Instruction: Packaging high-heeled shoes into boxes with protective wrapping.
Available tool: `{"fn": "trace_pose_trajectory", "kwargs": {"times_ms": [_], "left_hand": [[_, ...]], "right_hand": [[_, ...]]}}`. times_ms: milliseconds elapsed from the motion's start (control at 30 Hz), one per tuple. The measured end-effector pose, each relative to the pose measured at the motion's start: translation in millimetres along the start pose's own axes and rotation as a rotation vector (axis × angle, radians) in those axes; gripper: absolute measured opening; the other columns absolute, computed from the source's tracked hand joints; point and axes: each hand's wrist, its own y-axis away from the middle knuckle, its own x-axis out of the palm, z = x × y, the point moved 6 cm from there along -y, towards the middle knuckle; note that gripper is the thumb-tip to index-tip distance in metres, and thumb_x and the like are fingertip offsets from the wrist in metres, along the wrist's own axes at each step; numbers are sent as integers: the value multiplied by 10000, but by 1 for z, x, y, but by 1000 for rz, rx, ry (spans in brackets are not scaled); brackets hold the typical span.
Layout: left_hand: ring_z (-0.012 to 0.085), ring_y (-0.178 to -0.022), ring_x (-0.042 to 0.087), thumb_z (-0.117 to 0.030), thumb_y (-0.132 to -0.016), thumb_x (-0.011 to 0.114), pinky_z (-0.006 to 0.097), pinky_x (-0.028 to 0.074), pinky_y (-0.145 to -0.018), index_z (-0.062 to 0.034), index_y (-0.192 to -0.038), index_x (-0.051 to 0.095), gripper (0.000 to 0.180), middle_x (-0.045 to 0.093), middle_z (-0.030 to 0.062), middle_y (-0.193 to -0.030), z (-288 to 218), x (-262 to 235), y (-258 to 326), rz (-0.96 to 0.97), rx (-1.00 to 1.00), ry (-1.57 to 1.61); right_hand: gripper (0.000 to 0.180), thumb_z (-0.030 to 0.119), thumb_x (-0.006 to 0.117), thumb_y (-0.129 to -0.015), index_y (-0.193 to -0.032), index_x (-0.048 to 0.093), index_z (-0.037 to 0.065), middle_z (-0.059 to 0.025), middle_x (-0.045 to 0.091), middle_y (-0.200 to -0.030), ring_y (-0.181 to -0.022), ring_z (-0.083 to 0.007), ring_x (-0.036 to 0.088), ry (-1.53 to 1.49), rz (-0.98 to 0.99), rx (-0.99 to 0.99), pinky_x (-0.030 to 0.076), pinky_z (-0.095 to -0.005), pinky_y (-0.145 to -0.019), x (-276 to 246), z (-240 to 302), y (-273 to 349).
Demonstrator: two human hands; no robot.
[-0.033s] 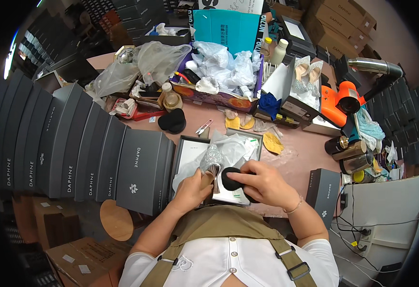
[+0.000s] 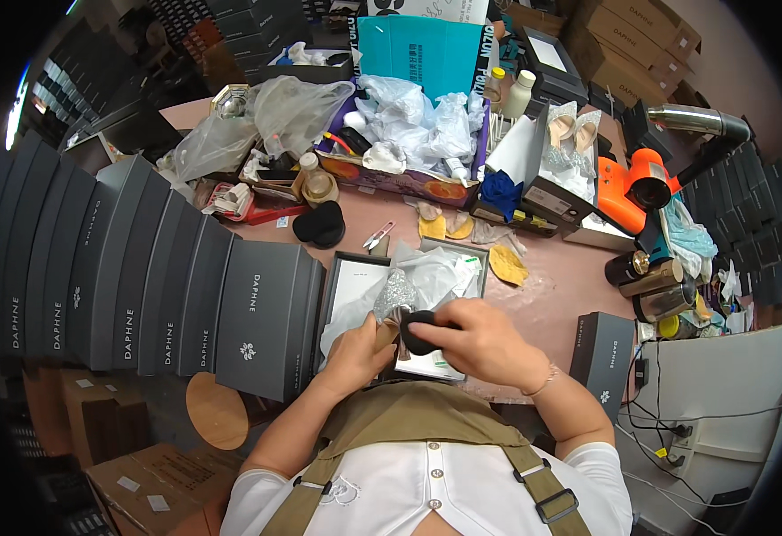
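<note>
My left hand [image 2: 355,359] is closed around the heel end of a silver glitter shoe [image 2: 396,293], its toe pointing away from me. In my right hand [image 2: 487,347] I grip a black rounded pad [image 2: 421,334], which is up against the heel end of the shoe and partly covers it. Both hands are over an open dark grey shoebox [image 2: 335,284], where white tissue paper [image 2: 431,270] and a white-and-green packet [image 2: 471,268] show. Farther off on the pinkish table lie a second black pad [image 2: 320,226] and small thread snips [image 2: 379,235].
Closed grey shoeboxes [image 2: 261,317] stand in a row at the left; another grey box [image 2: 601,357] is at the right. Behind are a bin of crumpled plastic [image 2: 422,125], a box with a pair of shoes [image 2: 572,147] and an orange hot-air gun [image 2: 627,192]. Yellow cloths [image 2: 507,265] lie mid-table.
My right hand has moved a little left, bringing the black pad against the shoe. My left hand keeps its hold on the shoe in nearly the same place.
</note>
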Motion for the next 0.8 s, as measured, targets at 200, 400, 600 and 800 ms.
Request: {"fn": "trace_pose_trajectory", "kwargs": {"times_ms": [200, 400, 600, 800], "left_hand": [[442, -816, 603, -204, -773, 664, 468, 473, -698, 29, -1011, 486, 378, 619, 269, -835, -2, 3, 9, 43, 68, 42], [111, -846, 597, -65, -783, 699, 277, 497, -747, 20, -1130, 527, 397, 630, 66, -936, 21, 20, 5, 94, -43, 393], [97, -838, 588, -36, -798, 695, 259, 495, -724, 19, -1128, 515, 380, 608, 50, -965, 46, 7, -6, 71, -131, 921], [330, -859, 627, -173, -783, 720, 373, 500, -764, 58, -1124, 527, 455, 627, 199, -985, 105, -6, -60, -103, -205, -69]], "right_hand": [[367, 161, 566, -770, -1128, 632, 113, -23, 502, -866, -802, -166, 508, 311, 107, -115, 363, -313, -678, 43, -21, 21], [533, -5, 630, -635, -1154, 635, 117, -47, 552, -877, -776, -211, 538, 119, -232, 42, 413, -348, -663, 26, -7, 13], [431, 30, 622, -693, -1120, 640, 84, -100, 566, -872, -797, -288, 553, -17, 22, 333, 435, -376, -697, 97, -45, 61], [359, 90, 602, -814, -1166, 580, 27, -174, 575, -1010, -898, -348, 565, 292, -402, 632, 457, -426, -781, 44, -208, 79]]}}
